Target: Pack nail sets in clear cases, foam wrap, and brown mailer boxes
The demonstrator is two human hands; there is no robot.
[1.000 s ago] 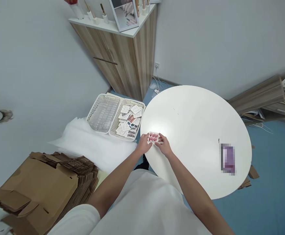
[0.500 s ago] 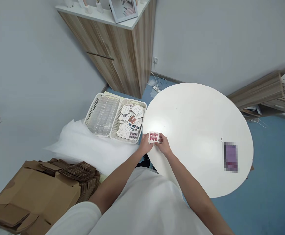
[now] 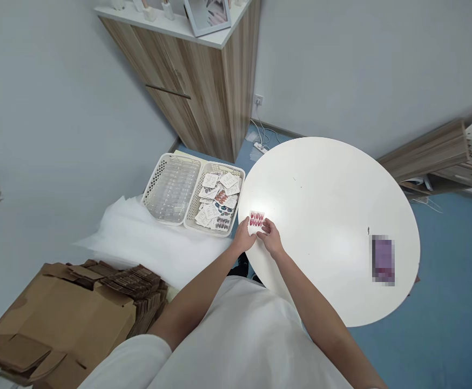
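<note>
A person's left grip (image 3: 243,236) pinches the lower left of a white card (image 3: 256,219) bearing two rows of red nail tips, above the near edge of a round white table (image 3: 333,200). The right grip (image 3: 271,237) curls at the card's lower right corner; whether it presses on the card cannot be told. Left of the left grip sits a basket (image 3: 207,231) of nail cards (image 3: 220,197); well to the right grip's right lies a pixelated purple item (image 3: 383,259).

Stacked cardboard (image 3: 78,310), framed picture (image 3: 208,17) atop cabinet (image 3: 209,92), purple item (image 3: 383,258) too blurred to name
</note>
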